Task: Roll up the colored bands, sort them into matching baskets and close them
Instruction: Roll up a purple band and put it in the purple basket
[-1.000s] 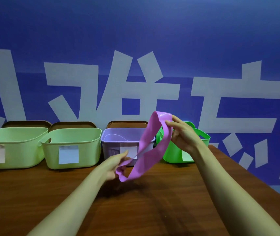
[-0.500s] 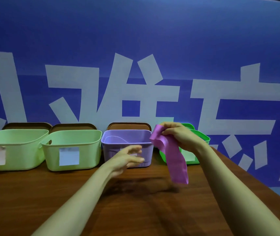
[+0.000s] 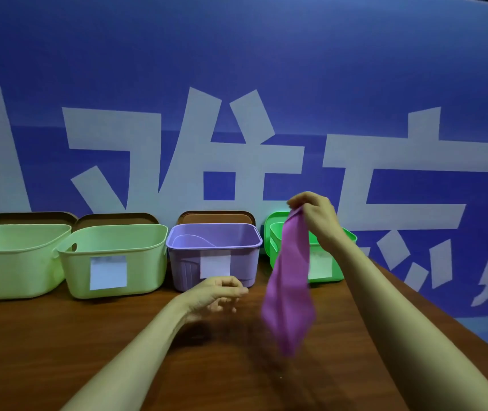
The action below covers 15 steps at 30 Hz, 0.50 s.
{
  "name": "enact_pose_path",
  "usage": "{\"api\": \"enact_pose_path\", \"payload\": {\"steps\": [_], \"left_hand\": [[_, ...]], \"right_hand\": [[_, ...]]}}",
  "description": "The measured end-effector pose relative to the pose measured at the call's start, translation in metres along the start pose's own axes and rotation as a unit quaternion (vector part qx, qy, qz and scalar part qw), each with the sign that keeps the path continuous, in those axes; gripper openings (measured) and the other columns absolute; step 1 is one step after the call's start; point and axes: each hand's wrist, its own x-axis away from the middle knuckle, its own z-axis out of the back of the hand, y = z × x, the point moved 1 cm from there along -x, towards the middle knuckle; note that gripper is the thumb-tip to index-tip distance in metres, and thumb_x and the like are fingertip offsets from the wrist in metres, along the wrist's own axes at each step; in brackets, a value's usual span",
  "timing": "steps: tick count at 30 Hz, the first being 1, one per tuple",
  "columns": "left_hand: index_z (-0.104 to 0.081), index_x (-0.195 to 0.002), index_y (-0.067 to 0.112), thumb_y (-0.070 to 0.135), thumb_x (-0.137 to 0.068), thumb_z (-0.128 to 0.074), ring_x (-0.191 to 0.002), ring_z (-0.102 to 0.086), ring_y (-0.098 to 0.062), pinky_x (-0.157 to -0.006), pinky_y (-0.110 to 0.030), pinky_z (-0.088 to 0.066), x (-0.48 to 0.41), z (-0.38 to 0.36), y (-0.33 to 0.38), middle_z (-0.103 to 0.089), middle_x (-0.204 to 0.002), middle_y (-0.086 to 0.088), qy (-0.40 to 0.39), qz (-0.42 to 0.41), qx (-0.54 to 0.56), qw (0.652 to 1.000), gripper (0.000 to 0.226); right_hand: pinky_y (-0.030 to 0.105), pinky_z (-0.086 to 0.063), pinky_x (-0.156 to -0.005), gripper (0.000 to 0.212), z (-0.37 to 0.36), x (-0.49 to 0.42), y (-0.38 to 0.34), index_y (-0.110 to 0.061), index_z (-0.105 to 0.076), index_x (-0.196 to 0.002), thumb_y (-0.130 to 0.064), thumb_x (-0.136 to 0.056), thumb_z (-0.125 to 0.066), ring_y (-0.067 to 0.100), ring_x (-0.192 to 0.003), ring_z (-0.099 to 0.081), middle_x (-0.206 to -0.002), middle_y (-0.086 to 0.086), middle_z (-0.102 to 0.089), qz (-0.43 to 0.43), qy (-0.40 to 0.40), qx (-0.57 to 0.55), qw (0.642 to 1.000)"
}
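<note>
My right hand (image 3: 314, 216) pinches the top of the purple elastic band (image 3: 291, 292) so it hangs flat, presumably for rolling; my left hand (image 3: 216, 295) hovers loosely curled, empty.

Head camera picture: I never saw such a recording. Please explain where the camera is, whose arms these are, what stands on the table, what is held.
There is no machine here. The camera sits on a person's head and looks forward and down, so the two bare arms are that person's own. On the brown table stand two pale green baskets, a purple basket and a green basket, all open. The right hand pinches a pink band by its top, so it hangs down. The left hand is loosely curled and holds nothing.
</note>
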Motion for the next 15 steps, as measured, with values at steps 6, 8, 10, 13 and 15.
{"api": "enact_pose_path", "payload": {"steps": [6, 8, 10, 13, 15], "left_hand": [[-0.062, -0.105, 0.012, -0.001, -0.08, -0.069, -0.087, -0.064, -0.01, -0.08, -0.021, -0.053, 0.004, -0.008, 0.004, -0.065, -0.101, -0.002, 0.058, -0.028, -0.037, 0.997, 0.029], [-0.052, -0.124, 0.018, -0.004, -0.077, -0.072, -0.11, -0.058, -0.012, -0.088, -0.023, -0.051, -0.009, -0.015, 0.005, -0.055, -0.128, -0.002, 0.092, -0.056, -0.1, 0.989, 0.055], [-0.036, -0.141, 0.021, -0.005, -0.074, -0.073, -0.121, -0.047, -0.011, -0.091, -0.022, -0.046, -0.022, -0.021, 0.002, -0.043, -0.14, -0.001, 0.115, -0.072, -0.15, 0.979, 0.08], [-0.026, -0.147, 0.023, 0.0, -0.07, -0.079, -0.122, -0.047, -0.012, -0.094, -0.023, -0.045, -0.035, -0.027, -0.004, -0.041, -0.139, 0.004, 0.115, -0.067, -0.16, 0.978, 0.096], [-0.043, -0.136, 0.012, 0.006, -0.071, -0.08, -0.105, -0.061, -0.013, -0.09, -0.026, -0.051, -0.038, -0.027, -0.011, -0.058, -0.124, -0.004, 0.131, -0.054, -0.154, 0.978, 0.074]], "right_hand": [[0.028, -0.049, -0.067, 0.04, 0.0, -0.001, 0.011, -0.012, -0.066, -0.076, 0.012, -0.082, -0.033, 0.021, -0.079, -0.059, -0.088, 0.008, -0.066, -0.116, -0.024, -0.196, 0.973], [0.027, -0.051, -0.069, 0.038, -0.001, 0.004, 0.006, -0.012, -0.066, -0.078, 0.01, -0.084, -0.036, 0.017, -0.077, -0.06, -0.086, 0.004, -0.066, -0.099, -0.053, -0.223, 0.968], [0.024, -0.051, -0.068, 0.037, -0.002, 0.007, 0.002, -0.011, -0.065, -0.081, 0.01, -0.084, -0.035, 0.014, -0.077, -0.061, -0.086, 0.003, -0.067, -0.08, -0.067, -0.252, 0.962], [0.018, -0.052, -0.068, 0.04, -0.004, 0.008, 0.0, -0.01, -0.065, -0.084, 0.012, -0.086, -0.032, 0.011, -0.082, -0.062, -0.089, 0.003, -0.067, -0.045, -0.076, -0.274, 0.958], [0.023, -0.051, -0.079, 0.043, -0.008, 0.006, 0.002, -0.012, -0.066, -0.085, 0.012, -0.086, -0.03, 0.012, -0.09, -0.062, -0.093, 0.001, -0.068, -0.026, -0.071, -0.282, 0.956]]}}
